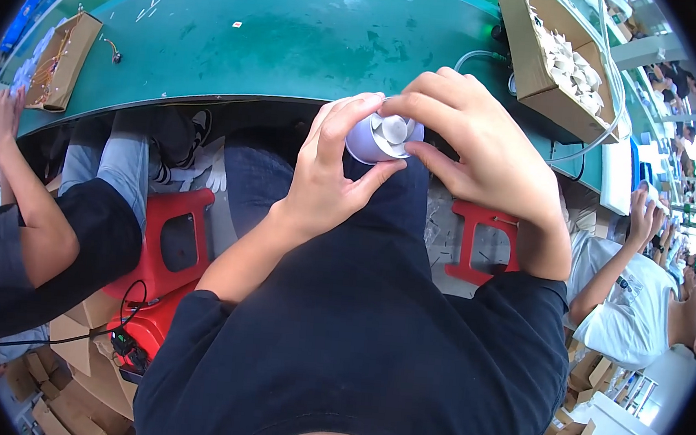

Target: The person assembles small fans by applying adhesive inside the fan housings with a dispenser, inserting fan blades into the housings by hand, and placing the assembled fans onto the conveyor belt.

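A white, cup-shaped plastic housing (361, 142) is held up in front of my lap, just short of the table edge. My left hand (326, 158) wraps its left side, fingertips on the upper rim and thumb along the lower rim. In the housing's opening sits a white fan-like part (393, 129) with a round hub and blades. My right hand (485, 142) closes on that part from the right, with index finger above and thumb below. Its fingertips are slightly blurred, and the inside beneath the blades is hidden.
The green table (296, 42) spans the front. At its right stands a cardboard box (532, 64) of white plastic parts, beside a pale hose. A cardboard tray (74, 61) with wired pieces lies at left. Co-workers sit on both sides; red stools (465, 235) stand nearby.
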`<action>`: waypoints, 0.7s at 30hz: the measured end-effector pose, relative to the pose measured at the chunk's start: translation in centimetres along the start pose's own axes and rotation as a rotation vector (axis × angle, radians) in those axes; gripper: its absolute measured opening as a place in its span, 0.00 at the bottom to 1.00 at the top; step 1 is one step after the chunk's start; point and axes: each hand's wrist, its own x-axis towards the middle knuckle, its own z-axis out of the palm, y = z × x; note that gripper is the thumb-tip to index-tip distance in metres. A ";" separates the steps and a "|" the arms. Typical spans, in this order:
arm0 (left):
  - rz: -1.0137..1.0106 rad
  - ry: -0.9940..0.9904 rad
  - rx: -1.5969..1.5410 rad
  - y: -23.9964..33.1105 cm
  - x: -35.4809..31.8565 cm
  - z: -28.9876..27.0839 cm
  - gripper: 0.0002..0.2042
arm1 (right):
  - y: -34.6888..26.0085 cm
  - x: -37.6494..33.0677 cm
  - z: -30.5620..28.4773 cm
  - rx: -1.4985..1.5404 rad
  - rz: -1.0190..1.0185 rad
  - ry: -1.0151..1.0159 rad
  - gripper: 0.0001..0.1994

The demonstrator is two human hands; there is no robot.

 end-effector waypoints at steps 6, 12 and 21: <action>0.050 -0.014 -0.013 0.0 -0.3 -0.1 0.38 | -0.8 0.0 0.6 -0.111 0.011 -0.025 0.11; 0.031 0.021 -0.057 0.0 -0.7 0.0 0.37 | -1.0 -0.4 0.5 -0.197 0.009 -0.001 0.10; -0.005 0.073 -0.152 -0.7 -1.4 0.1 0.36 | -1.2 -0.6 2.1 0.188 0.167 0.115 0.23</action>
